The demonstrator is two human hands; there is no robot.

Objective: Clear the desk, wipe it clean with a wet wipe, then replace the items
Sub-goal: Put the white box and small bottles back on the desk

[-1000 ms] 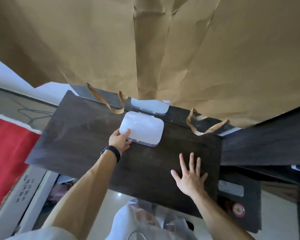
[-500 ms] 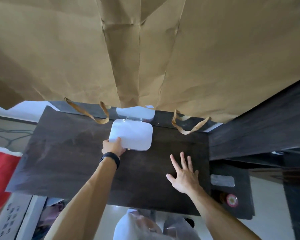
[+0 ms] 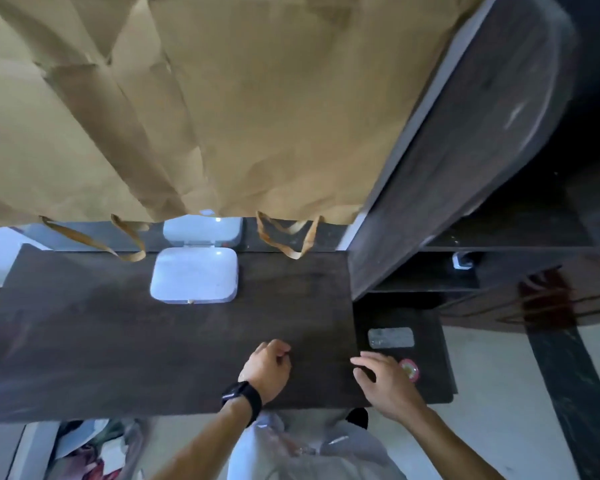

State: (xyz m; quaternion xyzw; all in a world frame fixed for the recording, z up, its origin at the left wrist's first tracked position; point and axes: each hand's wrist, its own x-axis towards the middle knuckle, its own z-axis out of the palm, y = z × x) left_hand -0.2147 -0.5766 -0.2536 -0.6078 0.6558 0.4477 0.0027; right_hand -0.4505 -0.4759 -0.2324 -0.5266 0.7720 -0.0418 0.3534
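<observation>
On the dark wooden desk [image 3: 84, 341], white rounded plastic box [image 3: 194, 275] at 11 o'clock, well apart from both hands; left hand [image 3: 267, 370] fisted, empty; right hand [image 3: 385, 382] relaxed, fingers loose, at the 3 o'clock edge.

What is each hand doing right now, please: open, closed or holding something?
Left hand: closed, fingers curled, nothing visible in it.
Right hand: open, fingers relaxed, holding nothing.

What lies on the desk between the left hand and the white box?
Nothing: in the head view, only bare dark desk surface separates the left hand from the white box.
</observation>
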